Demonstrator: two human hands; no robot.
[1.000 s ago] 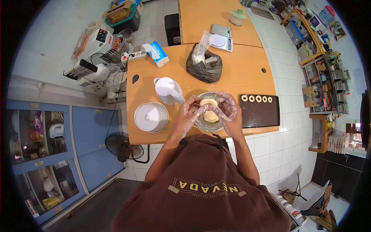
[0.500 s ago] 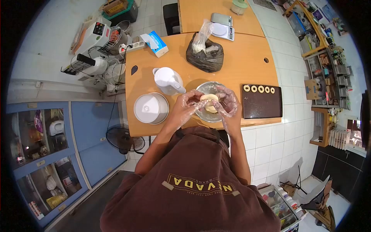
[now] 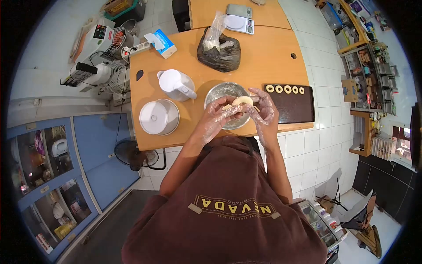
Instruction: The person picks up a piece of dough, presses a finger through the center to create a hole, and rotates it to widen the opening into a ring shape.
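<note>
A pale dough ring (image 3: 243,100) is held up between my two floury hands, over the right side of a metal mixing bowl (image 3: 215,89). My left hand (image 3: 220,115) pinches its left and near side with thumb and fingers. On the other side, my right hand (image 3: 265,110) is curled round the ring's right edge. Both hands hide much of the bowl's inside. To the right of them lies a dark baking tray (image 3: 295,110), with several dough rings (image 3: 287,89) in a row along its far edge.
Left of the bowl stand a white jug (image 3: 176,85) and a white lidded tub (image 3: 154,118). Farther back are a black plastic bag (image 3: 220,57), a white kitchen scale (image 3: 239,24) and a tissue box (image 3: 163,44). A fan (image 3: 134,155) stands beside the table's left corner.
My hands have moved right relative to the bowl with the dough ring between them, and the ring's hole now shows more clearly. The whole view has shifted a little.
</note>
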